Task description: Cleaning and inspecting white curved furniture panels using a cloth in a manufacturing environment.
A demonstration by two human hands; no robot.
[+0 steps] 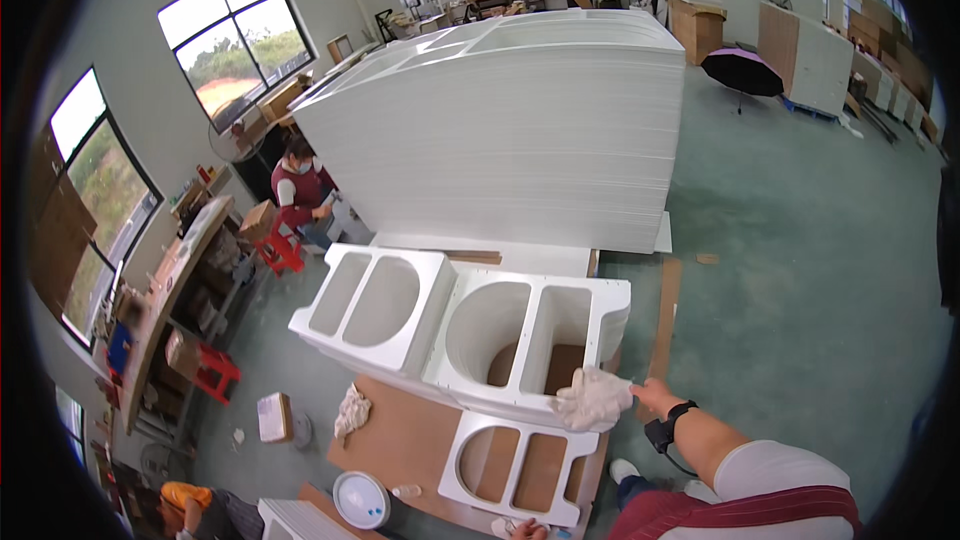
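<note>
In my right hand (655, 396) is a bunched white cloth (594, 399), gripped at its right end. The cloth hangs against the front right corner of a stack of white panels (512, 395) with round and rectangular cutouts. Nearer to me, a white cutout panel (448, 460) lies on a brown board (400, 440). My left hand (528, 530) shows only partly at the lower edge, beside that panel's near edge. Its fingers look curled by a small pale thing, which I cannot make out.
Another cutout stack (436, 312) adjoins on the left, and a tall white panel stack (500, 140) rises behind. A white-lidded bucket (361, 500), small bottle (407, 491) and crumpled cloth (351, 411) are left. Co-workers (298, 185) sit leftward by red stools (216, 372). An open umbrella (742, 73) stands far right.
</note>
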